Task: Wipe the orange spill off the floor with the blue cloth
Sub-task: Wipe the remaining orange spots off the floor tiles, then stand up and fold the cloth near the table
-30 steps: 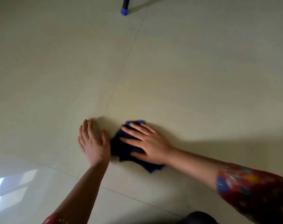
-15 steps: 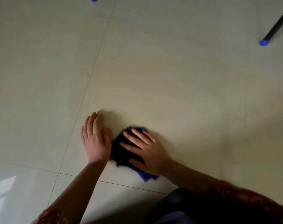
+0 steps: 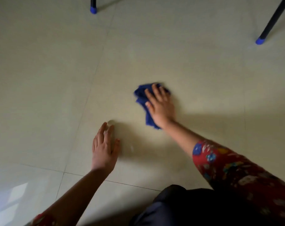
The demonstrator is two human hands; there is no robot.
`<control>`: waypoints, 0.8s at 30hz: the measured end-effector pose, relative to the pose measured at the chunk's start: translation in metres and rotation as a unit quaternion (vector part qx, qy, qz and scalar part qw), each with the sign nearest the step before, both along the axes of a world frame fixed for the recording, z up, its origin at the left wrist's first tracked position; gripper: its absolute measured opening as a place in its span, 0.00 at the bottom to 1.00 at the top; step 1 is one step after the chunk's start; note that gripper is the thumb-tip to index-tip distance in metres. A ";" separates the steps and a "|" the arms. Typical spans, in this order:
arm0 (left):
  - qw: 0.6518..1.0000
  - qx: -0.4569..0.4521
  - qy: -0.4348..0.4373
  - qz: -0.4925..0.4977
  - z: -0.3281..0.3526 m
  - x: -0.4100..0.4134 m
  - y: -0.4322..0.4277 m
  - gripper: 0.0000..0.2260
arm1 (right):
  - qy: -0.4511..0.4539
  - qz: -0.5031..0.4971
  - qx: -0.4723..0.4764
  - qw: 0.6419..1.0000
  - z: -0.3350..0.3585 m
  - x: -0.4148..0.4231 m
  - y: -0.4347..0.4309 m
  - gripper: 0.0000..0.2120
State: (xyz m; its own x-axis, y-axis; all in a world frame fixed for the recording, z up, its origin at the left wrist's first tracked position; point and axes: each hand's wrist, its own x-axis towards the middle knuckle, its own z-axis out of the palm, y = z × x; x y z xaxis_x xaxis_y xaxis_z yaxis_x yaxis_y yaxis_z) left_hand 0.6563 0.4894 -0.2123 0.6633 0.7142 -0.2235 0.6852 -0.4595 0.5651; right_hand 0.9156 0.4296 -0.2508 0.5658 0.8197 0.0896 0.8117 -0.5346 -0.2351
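Down and left of the blue cloth (image 3: 141, 97), the left hand (image 3: 104, 150) lies flat on the tiled floor (image 3: 40, 79), fingers straight. The right hand (image 3: 161, 106) presses straight, spread fingers onto the cloth. Well up and right of the cloth stands a blue-capped black furniture leg (image 3: 268, 25).

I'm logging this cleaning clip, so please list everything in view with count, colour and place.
Floor: one, pale beige tiles with thin joints, fills the view.
Cloth: one, dark blue, crumpled, on the floor at centre.
Furniture legs: two, black with blue caps, top middle and top right.
Orange spill: none visible.
Sleeve: red, patterned, on the right forearm.
Dark clothing: black, bottom middle.
Left hand: flat on the floor, lower left of the cloth, apart from it.
Right hand: fingers straight, pressing on the cloth.
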 end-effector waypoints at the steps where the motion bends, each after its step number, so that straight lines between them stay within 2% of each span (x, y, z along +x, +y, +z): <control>1: 1.000 -0.007 0.009 -0.007 0.004 -0.002 0.004 0.29 | 0.015 0.049 0.006 0.999 -0.001 -0.027 0.001 0.23; 4: 0.999 -0.024 0.025 -0.012 0.022 -0.013 0.027 0.27 | 0.077 0.171 0.011 0.982 -0.005 -0.100 -0.015 0.21; 6: 0.996 -0.067 0.055 0.011 0.040 -0.020 0.043 0.21 | 0.117 0.210 0.023 0.970 0.000 -0.133 -0.029 0.21; 8: 0.983 -0.138 0.111 0.041 0.059 -0.023 0.058 0.19 | 0.228 0.183 0.047 0.955 0.013 -0.153 -0.038 0.18; 9: 0.974 -0.178 0.131 0.055 0.069 -0.023 0.064 0.17 | 0.315 0.140 0.047 0.938 0.022 -0.158 -0.041 0.16; 10: 0.965 -0.214 0.134 0.068 0.079 -0.024 0.068 0.16 | 0.414 0.088 0.054 0.904 0.036 -0.159 -0.044 0.13; 11: 0.958 -0.247 0.126 0.076 0.089 -0.025 0.071 0.14 | 0.521 0.028 0.069 0.850 0.055 -0.157 -0.044 0.08; 12: 0.951 -0.274 0.116 0.079 0.099 -0.024 0.072 0.13 | 0.622 -0.034 0.068 0.779 0.073 -0.152 -0.043 0.05; 13: 0.946 -0.297 0.106 0.081 0.109 -0.022 0.071 0.13 | 0.718 -0.094 0.070 0.686 0.092 -0.147 -0.040 0.06; 15: 0.939 -0.325 0.076 0.085 0.132 -0.015 0.064 0.12 | 0.827 -0.233 0.133 0.493 0.113 -0.130 -0.037 0.12; 16: 0.937 -0.335 0.051 0.089 0.143 -0.009 0.059 0.12 | 0.831 -0.251 0.171 0.465 0.123 -0.123 -0.038 0.13; 18: 0.935 -0.342 -0.029 0.095 0.167 0.006 0.048 0.13 | 0.837 -0.240 0.204 0.448 0.137 -0.106 -0.037 0.09; 20: 0.937 -0.319 -0.116 0.081 0.194 0.026 0.041 0.13 | 0.829 -0.237 0.243 0.445 0.158 -0.091 -0.031 0.06; 23: 0.936 -0.275 -0.212 0.061 0.230 0.060 0.043 0.10 | 0.830 -0.180 0.312 0.426 0.210 -0.070 -0.011 0.10; 24: 0.936 -0.259 -0.229 0.066 0.238 0.069 0.045 0.09 | 0.839 -0.154 0.322 0.410 0.225 -0.068 -0.004 0.11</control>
